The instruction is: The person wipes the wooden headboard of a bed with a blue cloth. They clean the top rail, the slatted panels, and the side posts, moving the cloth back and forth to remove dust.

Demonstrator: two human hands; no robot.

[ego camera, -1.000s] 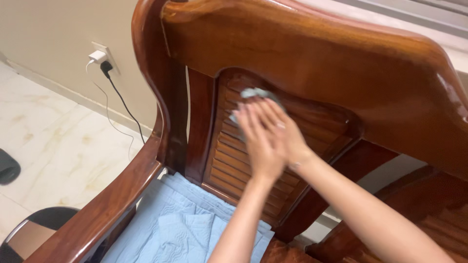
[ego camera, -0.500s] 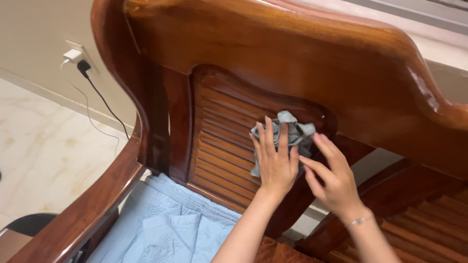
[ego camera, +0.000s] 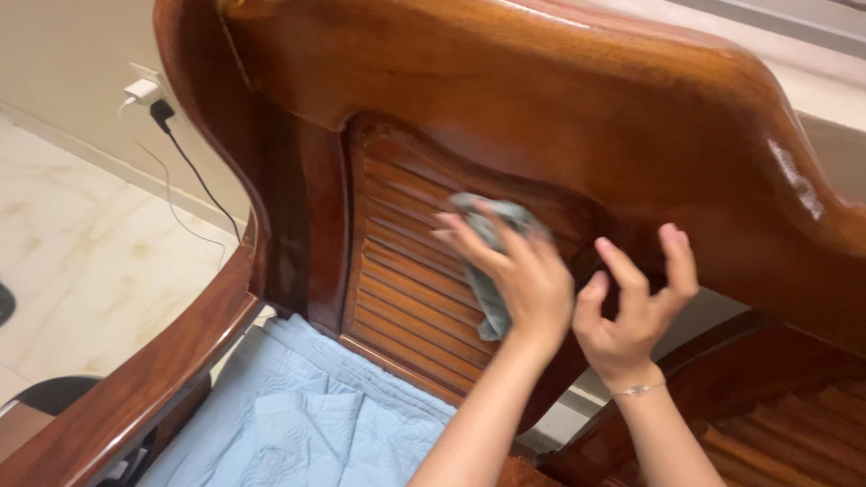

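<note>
1. Since half a second ago my left hand (ego camera: 528, 280) has slid the grey cloth (ego camera: 487, 261) leftward across the slatted panel (ego camera: 406, 271), and my right hand (ego camera: 631, 307) has lifted clear of it.
2. The cloth is crumpled, pressed flat against the slats under my left grip, one tail hanging below.
3. My right grip is wide, fingers curled, holding nothing.
4. The wooden chair back (ego camera: 541, 108) fills the view; a blue cushion (ego camera: 307, 415) lies below, and a charger (ego camera: 144, 92) sits in the wall.

Beige wall (ego camera: 63, 45), marbled pale floor (ego camera: 81, 261), perhaps a window ledge (ego camera: 803, 68)
</note>
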